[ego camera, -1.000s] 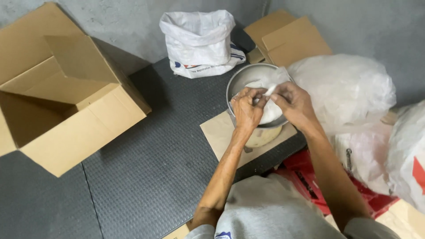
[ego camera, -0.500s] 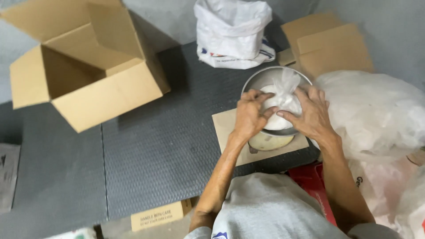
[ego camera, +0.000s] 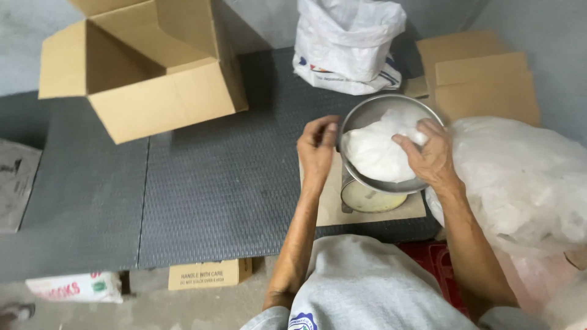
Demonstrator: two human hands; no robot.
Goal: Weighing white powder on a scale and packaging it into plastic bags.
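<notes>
A round metal bowl (ego camera: pixel 391 101) rests on a small scale (ego camera: pixel 370 199), which stands on a flat piece of cardboard (ego camera: pixel 324 211). Inside the bowl lies a clear plastic bag of white powder (ego camera: pixel 373 159). My right hand (ego camera: pixel 433 157) grips the bag at its upper right end. At the bowl's left rim, my left hand (ego camera: pixel 318 150) has its fingers curled and pinched on the edge.
An open, empty cardboard box (ego camera: pixel 147 73) stands at the far left of the dark grey mat (ego camera: pixel 214 183). A white sack (ego camera: pixel 348 43) and flattened cartons (ego camera: pixel 483 73) lie behind the bowl. A big clear plastic bag (ego camera: pixel 520 183) bulges at the right. A small carton (ego camera: pixel 208 275) sits below the mat's edge.
Both hands were together on the bag's top. My left hand has come off it to the bowl's left rim; my right hand stays on the bag. The view has shifted left.
</notes>
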